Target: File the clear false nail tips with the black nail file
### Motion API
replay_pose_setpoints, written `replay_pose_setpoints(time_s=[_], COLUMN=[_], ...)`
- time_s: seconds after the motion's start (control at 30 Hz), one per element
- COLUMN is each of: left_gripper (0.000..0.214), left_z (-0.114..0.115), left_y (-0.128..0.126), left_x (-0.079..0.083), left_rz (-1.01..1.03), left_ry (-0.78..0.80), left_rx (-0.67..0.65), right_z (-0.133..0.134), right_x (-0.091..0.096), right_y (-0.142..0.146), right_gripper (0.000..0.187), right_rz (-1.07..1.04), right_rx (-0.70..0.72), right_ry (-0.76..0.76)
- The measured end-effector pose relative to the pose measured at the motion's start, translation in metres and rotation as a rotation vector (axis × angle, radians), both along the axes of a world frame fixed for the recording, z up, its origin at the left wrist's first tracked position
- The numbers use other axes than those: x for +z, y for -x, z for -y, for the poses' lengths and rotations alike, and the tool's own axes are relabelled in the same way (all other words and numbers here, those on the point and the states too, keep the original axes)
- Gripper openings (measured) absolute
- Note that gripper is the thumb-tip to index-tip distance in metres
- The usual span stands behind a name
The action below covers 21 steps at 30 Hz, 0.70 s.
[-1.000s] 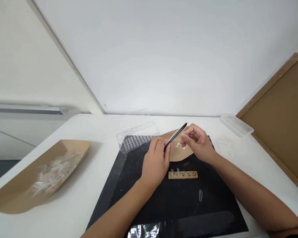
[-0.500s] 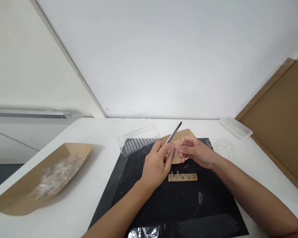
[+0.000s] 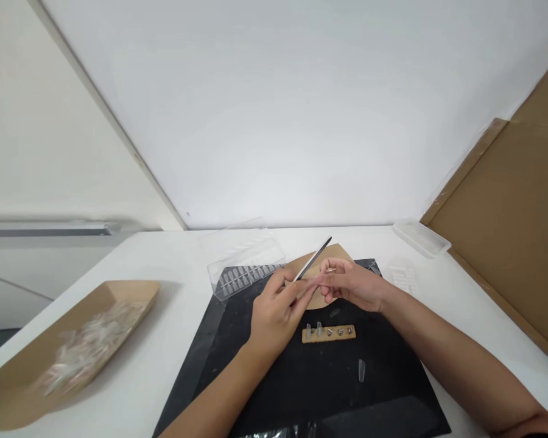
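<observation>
On the black mat point(image 3: 383, 389), a loose clear nail tip point(image 3: 361, 370) lies at 4 o'clock from a wooden strip point(image 3: 329, 333) bearing 5 small pieces. Beyond it, over kraft paper point(image 3: 335, 252), the left hand point(image 3: 277, 313) pinches a slim black nail file point(image 3: 311, 260). The right hand point(image 3: 354, 285) is curled; any hold is too small to tell. The hands now nearly meet, closer than earlier.

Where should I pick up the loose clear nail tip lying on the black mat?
Pinch the clear nail tip across its long edges from above with the right hand; the left hand holds the black nail file. It lies alone on the black mat, leaving both edges free.
</observation>
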<state>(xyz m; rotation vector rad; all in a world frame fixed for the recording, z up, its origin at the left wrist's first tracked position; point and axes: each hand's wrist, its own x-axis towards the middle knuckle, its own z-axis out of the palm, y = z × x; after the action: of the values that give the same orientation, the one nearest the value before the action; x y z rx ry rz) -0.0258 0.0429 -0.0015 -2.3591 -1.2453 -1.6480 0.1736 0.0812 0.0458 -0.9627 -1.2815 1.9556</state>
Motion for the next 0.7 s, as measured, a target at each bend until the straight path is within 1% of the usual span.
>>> replay_pose_setpoints(time_s=[0.2,0.27,0.33,0.4,0.5,0.57,0.63,0.7], left_gripper=[0.012,0.013,0.013,0.014,0.014,0.014,0.017,0.02], left_z=[-0.002,-0.003,-0.004,-0.004,-0.004,-0.003,-0.002,-0.001], left_y=[0.002,0.003,0.003,0.003,0.001,0.0,-0.001,-0.001], left_x=[-0.002,-0.003,-0.004,-0.003,0.001,0.005,0.009,0.01], left_rz=[0.026,0.025,0.008,-0.007,0.0,0.021,0.06,0.135], left_ry=[0.05,0.061,0.09,0.123,0.173,0.21,0.276,0.394], left_rx=[-0.024,-0.036,-0.046,-0.05,-0.072,-0.09,-0.104,-0.15], right_z=[0.001,0.001,0.001,0.0,-0.001,0.0,0.002,0.005], right_x=[0.003,0.003,0.002,0.0,-0.003,-0.002,-0.001,0.001], right_y=[0.0,-0.001,-0.001,-0.002,-0.003,-0.004,-0.005,-0.008], right_gripper=[0.043,0.044,0.044,0.042,0.037,0.033,0.025,0.018], right_rz=[-0.012,-0.002,0.034,0.102,0.2,0.278,0.359,0.403], right_rx=[0.003,0.011,0.014,0.016,-0.005,-0.063,-0.131,-0.161], right_ry=[0.063,0.062,0.022,-0.112,-0.44,-0.666,-0.871,-1.031])
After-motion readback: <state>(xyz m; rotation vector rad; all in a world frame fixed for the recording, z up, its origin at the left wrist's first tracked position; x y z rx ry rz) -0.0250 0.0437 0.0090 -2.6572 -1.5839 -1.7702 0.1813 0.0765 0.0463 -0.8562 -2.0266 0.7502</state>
